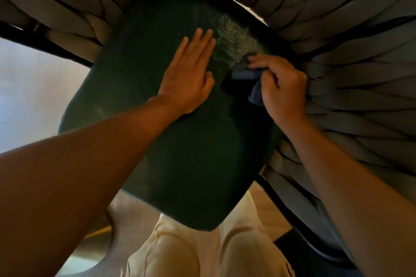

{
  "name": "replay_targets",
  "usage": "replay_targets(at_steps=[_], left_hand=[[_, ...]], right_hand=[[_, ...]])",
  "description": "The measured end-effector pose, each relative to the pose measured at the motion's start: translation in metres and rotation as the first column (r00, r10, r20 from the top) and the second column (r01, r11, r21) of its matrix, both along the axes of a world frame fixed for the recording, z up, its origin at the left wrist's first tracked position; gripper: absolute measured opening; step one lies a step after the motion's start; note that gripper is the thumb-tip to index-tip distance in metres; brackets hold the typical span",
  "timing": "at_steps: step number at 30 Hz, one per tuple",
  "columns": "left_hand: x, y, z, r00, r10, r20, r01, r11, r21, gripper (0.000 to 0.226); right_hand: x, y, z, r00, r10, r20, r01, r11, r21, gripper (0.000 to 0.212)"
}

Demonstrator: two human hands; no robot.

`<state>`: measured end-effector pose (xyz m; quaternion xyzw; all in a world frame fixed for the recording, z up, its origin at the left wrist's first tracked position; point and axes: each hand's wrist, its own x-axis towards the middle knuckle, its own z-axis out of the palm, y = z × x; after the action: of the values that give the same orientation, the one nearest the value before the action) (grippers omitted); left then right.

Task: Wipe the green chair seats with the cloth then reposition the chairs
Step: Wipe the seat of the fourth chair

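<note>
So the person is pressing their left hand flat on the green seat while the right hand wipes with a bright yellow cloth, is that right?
Not quite: the cloth is dark blue-grey, not bright yellow. The head view shows it bunched in the right hand near the seat's edge. The rest holds: the left hand lies flat, fingers straight, on the green seat.

Dim warm scene, daylight at left, edges bowed, fingers [203, 36] blurred

I see the green seat [180, 153], my left hand [188, 78] flat on it with straight fingers, my right hand [281, 87] pinching the blue cloth [246, 74] against its right side.
</note>
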<state>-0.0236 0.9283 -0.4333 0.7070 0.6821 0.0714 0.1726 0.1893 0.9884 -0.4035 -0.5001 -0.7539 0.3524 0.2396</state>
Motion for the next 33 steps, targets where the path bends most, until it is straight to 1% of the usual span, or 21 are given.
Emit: replay_targets(at_steps=[1, 2, 4, 6, 8, 11, 15, 22, 25, 28, 31, 32, 33], left_hand=[[0.003, 0.002, -0.002, 0.995, -0.096, -0.002, 0.096, 0.995, 0.005, 0.07], [0.004, 0.005, -0.004, 0.982, -0.187, -0.017, 0.187, 0.982, -0.004, 0.07], [0.005, 0.009, -0.012, 0.952, -0.301, -0.056, 0.299, 0.953, -0.039, 0.071], [0.003, 0.01, -0.018, 0.938, -0.335, -0.087, 0.331, 0.942, -0.057, 0.071], [0.003, 0.009, -0.022, 0.937, -0.335, -0.096, 0.332, 0.942, -0.051, 0.071], [0.003, 0.006, -0.025, 0.935, -0.341, -0.097, 0.337, 0.94, -0.057, 0.07], [0.002, 0.006, -0.025, 0.93, -0.351, -0.104, 0.345, 0.936, -0.076, 0.07], [0.0, 0.006, -0.023, 0.923, -0.377, -0.077, 0.372, 0.925, -0.074, 0.069], [-0.001, 0.006, -0.021, 0.926, -0.374, -0.057, 0.37, 0.926, -0.072, 0.069], [-0.003, 0.003, -0.014, 0.918, -0.394, -0.037, 0.39, 0.917, -0.085, 0.07], [-0.014, -0.017, -0.004, 0.928, -0.372, -0.028, 0.367, 0.925, -0.097, 0.07], [-0.019, -0.029, -0.001, 0.943, -0.333, -0.03, 0.329, 0.94, -0.094, 0.069], [-0.024, -0.043, 0.002, 0.958, -0.283, -0.036, 0.279, 0.956, -0.09, 0.068]], right_hand=[[0.004, 0.001, -0.005, 0.997, -0.075, 0.014, 0.075, 0.996, 0.044, 0.035], [0.007, 0.002, -0.012, 0.991, -0.128, 0.047, 0.126, 0.991, 0.046, 0.039], [0.007, 0.003, -0.026, 0.977, -0.153, 0.151, 0.154, 0.988, 0.0, 0.052], [0.0, -0.002, -0.04, 0.952, -0.17, 0.256, 0.163, 0.985, 0.047, 0.061], [-0.01, -0.006, -0.05, 0.926, -0.237, 0.294, 0.202, 0.969, 0.145, 0.061], [-0.018, -0.019, -0.055, 0.93, -0.292, 0.224, 0.255, 0.95, 0.183, 0.055], [-0.012, -0.037, -0.054, 0.967, -0.181, 0.177, 0.156, 0.976, 0.149, 0.049], [-0.004, -0.076, -0.048, 0.989, -0.09, 0.115, 0.079, 0.993, 0.092, 0.037], [-0.003, -0.085, -0.039, 0.995, -0.068, 0.076, 0.067, 0.998, 0.014, 0.036], [-0.003, -0.091, -0.025, 0.993, -0.097, 0.064, 0.104, 0.989, -0.107, 0.035], [-0.007, -0.097, -0.006, 0.985, -0.174, 0.007, 0.166, 0.925, -0.342, 0.038], [-0.009, -0.102, -0.002, 0.979, -0.202, -0.021, 0.175, 0.893, -0.415, 0.039], [-0.011, -0.108, 0.002, 0.972, -0.232, -0.041, 0.189, 0.872, -0.452, 0.038]])
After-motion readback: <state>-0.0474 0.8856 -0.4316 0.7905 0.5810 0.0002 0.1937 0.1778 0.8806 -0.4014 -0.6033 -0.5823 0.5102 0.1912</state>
